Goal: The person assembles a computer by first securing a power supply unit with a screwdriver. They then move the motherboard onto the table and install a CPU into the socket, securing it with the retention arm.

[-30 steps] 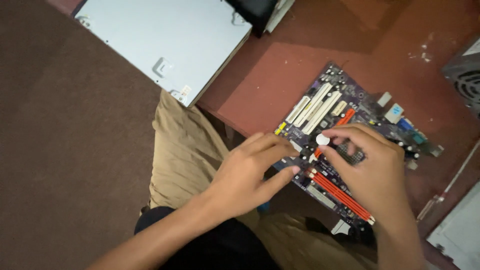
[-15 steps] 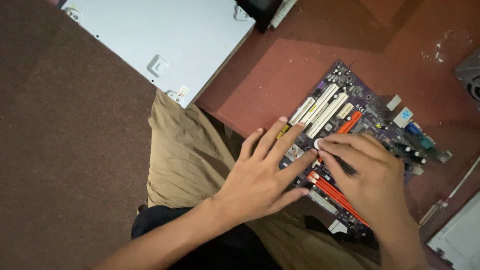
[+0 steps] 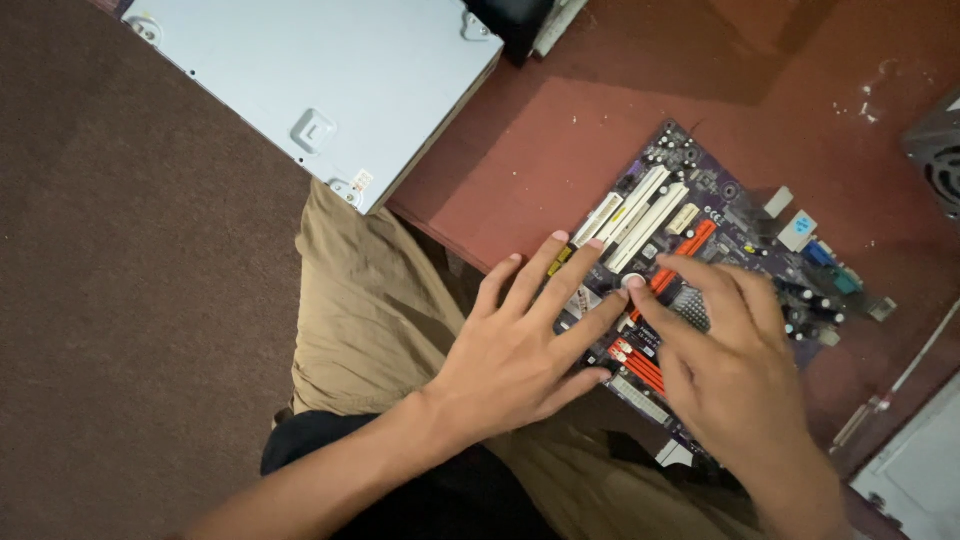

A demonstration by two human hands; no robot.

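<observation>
A purple computer motherboard [image 3: 715,190] lies tilted on the red-brown floor, with white slots [image 3: 640,212], orange-red slots [image 3: 688,250] and a small round silver cell [image 3: 632,281]. My left hand [image 3: 520,350] lies flat with its fingers spread over the board's near left edge, fingertips by the white slots. My right hand [image 3: 735,375] reaches over the board's lower half. Its fingers are extended and the index fingertip is right beside the silver cell. Neither hand holds anything. The board's lower part is hidden under both hands.
A grey metal case panel [image 3: 300,80] lies at the top left, half on brown carpet [image 3: 130,300]. My khaki-trousered leg [image 3: 370,310] runs under the left hand. A fan grille [image 3: 940,160] is at the right edge and a white panel [image 3: 920,470] at the bottom right.
My left hand went from curled at the board's edge to flat, with fingers stretched farther onto the board. My right hand's fingers straightened beside the silver cell.
</observation>
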